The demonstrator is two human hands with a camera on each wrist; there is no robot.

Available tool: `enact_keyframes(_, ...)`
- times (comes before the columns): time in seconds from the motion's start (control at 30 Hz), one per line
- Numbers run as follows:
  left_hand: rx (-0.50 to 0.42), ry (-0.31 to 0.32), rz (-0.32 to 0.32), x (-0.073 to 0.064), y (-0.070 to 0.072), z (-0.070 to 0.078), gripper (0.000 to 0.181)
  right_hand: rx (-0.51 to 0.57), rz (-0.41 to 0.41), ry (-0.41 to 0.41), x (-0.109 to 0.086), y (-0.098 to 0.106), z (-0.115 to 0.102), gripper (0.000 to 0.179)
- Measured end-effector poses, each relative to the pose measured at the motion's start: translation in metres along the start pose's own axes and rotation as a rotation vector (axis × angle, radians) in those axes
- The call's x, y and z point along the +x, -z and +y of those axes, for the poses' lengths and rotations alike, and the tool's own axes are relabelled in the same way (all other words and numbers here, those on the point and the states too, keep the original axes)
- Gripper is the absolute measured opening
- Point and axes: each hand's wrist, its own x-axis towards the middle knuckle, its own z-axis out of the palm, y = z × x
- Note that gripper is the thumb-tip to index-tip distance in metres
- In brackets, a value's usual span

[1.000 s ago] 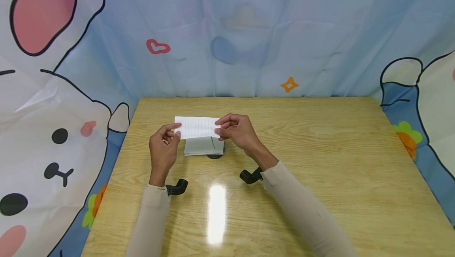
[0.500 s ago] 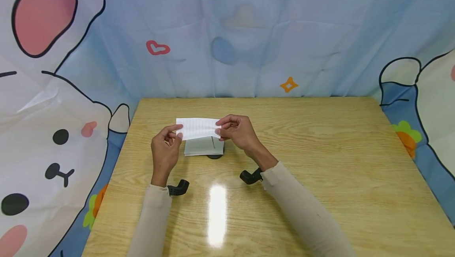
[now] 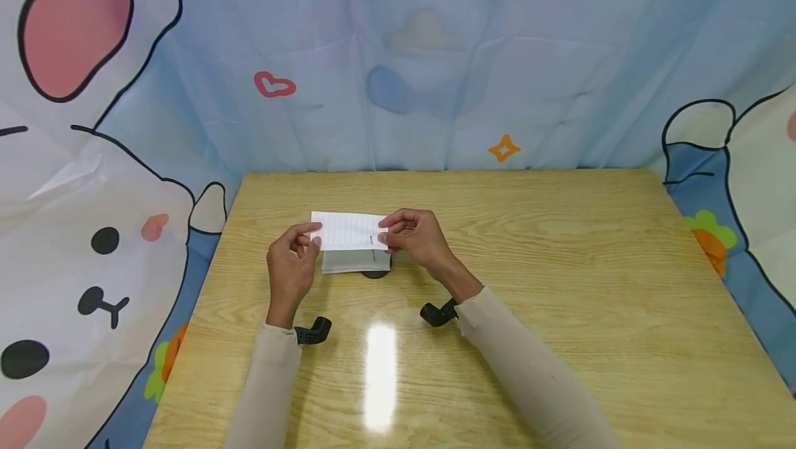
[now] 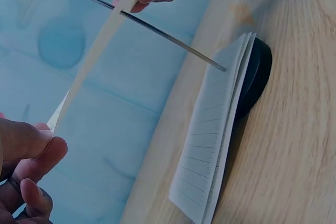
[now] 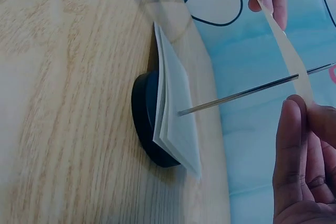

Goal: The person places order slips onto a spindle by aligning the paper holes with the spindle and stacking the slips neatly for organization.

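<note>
A white lined paper slip is stretched between both hands, above a paper spike. Thumb and fingers of the left hand pinch its left end; those of the right hand pinch its right end. The thin metal spike passes through the slip near the right hand, its tip sticking out above the paper. Lower on the spike sits a small stack of lined slips, slightly spread apart at their edges in the wrist views. Under the stack is the round black base, mostly hidden from the head view.
The spike stands on a wood-grain table, left of its middle. A blue cartoon-printed curtain hangs behind the table and along its sides. Each wrist wears a black camera mount.
Both hands have lowered the slip a little, and the left has shifted slightly right. The spike's tip now shows through the slip's face near its right end; earlier it did not.
</note>
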Motion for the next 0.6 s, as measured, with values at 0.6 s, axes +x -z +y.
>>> enact_keyframes(0.6,-0.007,0.063,-0.037,-0.002,-0.008,-0.017,0.023,0.002,-0.014,0.019,0.001,0.001,0.018,0.022)
